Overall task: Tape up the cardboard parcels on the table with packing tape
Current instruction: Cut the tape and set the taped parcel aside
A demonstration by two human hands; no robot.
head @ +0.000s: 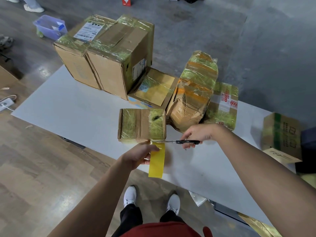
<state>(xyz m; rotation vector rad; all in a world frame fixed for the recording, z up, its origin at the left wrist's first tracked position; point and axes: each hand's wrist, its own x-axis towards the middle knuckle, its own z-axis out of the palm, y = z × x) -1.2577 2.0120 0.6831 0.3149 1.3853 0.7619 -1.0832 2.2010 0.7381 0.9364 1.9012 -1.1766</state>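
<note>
At parcel (pixel 142 124) edge: left grip (pixel 138 153) holds tape (pixel 157 161), half-hidden; right grip (pixel 196 134) holds scissors (pixel 179 141).

Even indoor light, soft shadows, wide-angle edge distortion.

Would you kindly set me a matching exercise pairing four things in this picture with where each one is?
Things:
1 scissors
2 yellow tape roll
3 small parcel
4 purple tub

Places:
A on the floor beyond the table
B held in the left hand
C held in the right hand
D on the table, just beyond both hands

Pairs: 1-C, 2-B, 3-D, 4-A
</note>
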